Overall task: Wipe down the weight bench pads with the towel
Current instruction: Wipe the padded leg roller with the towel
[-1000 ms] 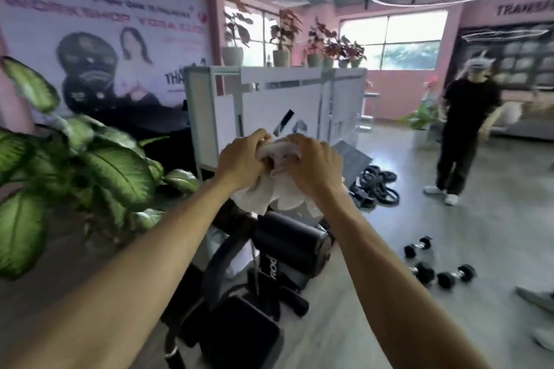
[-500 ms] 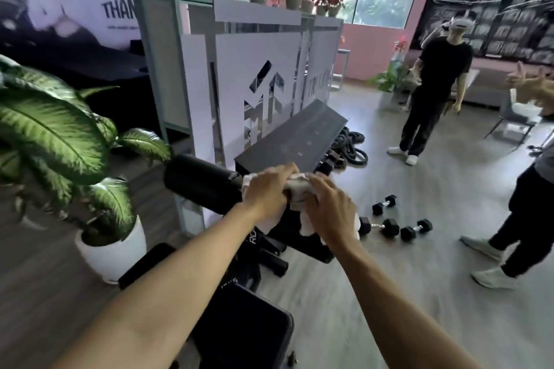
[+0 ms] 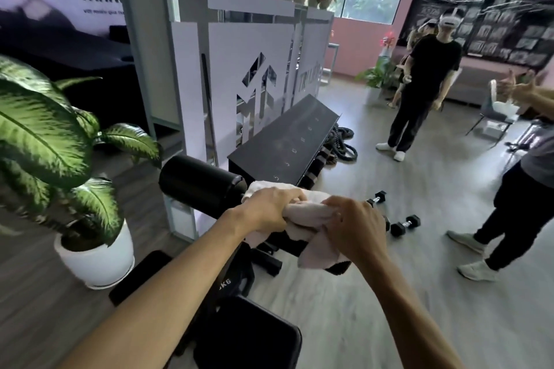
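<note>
- Bench seat pad (image 3: 248, 335), black, is sitting nearest the camera at 6 o'clock, partly cut by the lower edge.
- Left hand (image 3: 266, 210) is curling closed over the towel (image 3: 302, 219), fingers wrapping its bunched top.
- Right hand (image 3: 356, 228) is gripping the same towel from the 3 o'clock side, fist closed, a loose end hanging below it.
- Towel, pale pink-white, is lying draped over the black roller pad (image 3: 201, 186); the pad is running out toward 9 o'clock from under the left hand, and its right half is being hidden by cloth and hands.
- Potted plant (image 3: 51, 135) in a white pot is standing on the floor at 9 o'clock, just beside the roller pad's end.
- Two small dumbbells (image 3: 404, 225) are lying on the grey floor at 2 o'clock beyond the right hand.
- A dark rack (image 3: 287, 141) is slanting away at 12 o'clock, in front of a white partition (image 3: 227, 48).
- A person in black (image 3: 425, 84) is standing farther off at 1 o'clock.
</note>
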A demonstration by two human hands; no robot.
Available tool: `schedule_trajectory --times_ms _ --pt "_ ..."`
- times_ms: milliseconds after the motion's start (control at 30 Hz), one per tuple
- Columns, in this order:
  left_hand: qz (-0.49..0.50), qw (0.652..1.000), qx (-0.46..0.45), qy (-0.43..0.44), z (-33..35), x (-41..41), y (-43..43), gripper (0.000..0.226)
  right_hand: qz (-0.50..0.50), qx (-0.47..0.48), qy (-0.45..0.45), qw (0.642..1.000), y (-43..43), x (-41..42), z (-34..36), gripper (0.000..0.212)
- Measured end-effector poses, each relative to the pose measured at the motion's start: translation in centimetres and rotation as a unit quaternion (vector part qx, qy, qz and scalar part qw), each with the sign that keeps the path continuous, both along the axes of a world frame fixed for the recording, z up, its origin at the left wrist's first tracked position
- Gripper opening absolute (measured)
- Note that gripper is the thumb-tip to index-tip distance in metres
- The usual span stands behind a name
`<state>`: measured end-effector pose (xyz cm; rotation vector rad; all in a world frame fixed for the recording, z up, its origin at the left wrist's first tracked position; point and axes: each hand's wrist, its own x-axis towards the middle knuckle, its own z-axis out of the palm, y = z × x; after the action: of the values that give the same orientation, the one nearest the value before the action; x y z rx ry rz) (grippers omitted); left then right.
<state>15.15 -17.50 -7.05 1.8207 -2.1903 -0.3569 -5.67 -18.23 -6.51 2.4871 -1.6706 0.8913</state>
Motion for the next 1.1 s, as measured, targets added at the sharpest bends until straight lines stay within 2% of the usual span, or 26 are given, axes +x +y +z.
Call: schedule_trajectory --times_ms 67,167,267,333,400,433,500,567,633,767,833,933,1100 --pt "-0.003 1.0 0.009 -0.015 0.5 0.5 0.4 0.063 0.028 -0.006 -0.009 1.0 0.7 -0.1 -0.4 0.039" --pt "-0.015 1.0 0.015 -0.018 0.2 0.4 1.6 0.06 0.057 0.031 0.028 0.998 1.7 0.3 -1.4 0.032" --pt "-0.019 0.997 0.078 -0.015 -0.6 -0.1 2.8 0.076 0.084 0.095 0.009 0.992 1.5 0.3 -1.9 0.036" --pt "-0.024 0.989 0.128 0.068 -0.5 0.2 2.9 0.077 0.106 0.142 -0.029 0.984 0.9 0.3 -1.7 0.046" --pt "-0.007 0.975 0.102 0.195 -0.2 0.7 2.3 0.051 0.102 0.159 -0.062 0.98 0.1 0.5 -1.7 0.059" --pt "0.017 0.975 0.062 0.215 -0.1 0.9 1.6 0.04 0.089 0.165 -0.058 0.981 -0.4 0.6 -1.7 0.066" --pt "0.071 0.987 -0.016 0.145 -0.9 0.8 0.0 0.037 0.046 0.197 0.002 0.979 -1.2 1.0 -2.2 0.073" --pt "0.074 0.997 -0.011 0.036 -3.0 0.1 -1.1 0.054 0.016 0.201 0.084 0.976 -1.3 1.3 -3.7 0.073" --pt "0.051 0.999 0.007 -0.018 -5.9 -0.6 -1.0 0.067 0.006 0.154 0.129 0.98 -0.5 0.9 -5.7 0.079" --pt "0.074 0.987 -0.098 -0.1 -10.6 -0.4 1.6 0.079 0.004 0.08 0.154 0.985 2.0 0.6 -8.1 0.081" --pt "0.067 0.987 -0.109 -0.097 -11.0 -0.1 2.0 0.082 -0.001 0.079 0.161 0.984 2.3 1.0 -8.1 0.08" --pt "0.059 0.995 -0.067 -0.045 -8.9 0.0 1.0 0.086 -0.007 0.096 0.159 0.983 1.6 1.6 -7.1 0.077" --pt "0.075 0.997 -0.023 -0.003 -6.6 -0.9 2.1 0.079 -0.012 0.152 0.12 0.981 2.4 2.6 -5.5 0.072"
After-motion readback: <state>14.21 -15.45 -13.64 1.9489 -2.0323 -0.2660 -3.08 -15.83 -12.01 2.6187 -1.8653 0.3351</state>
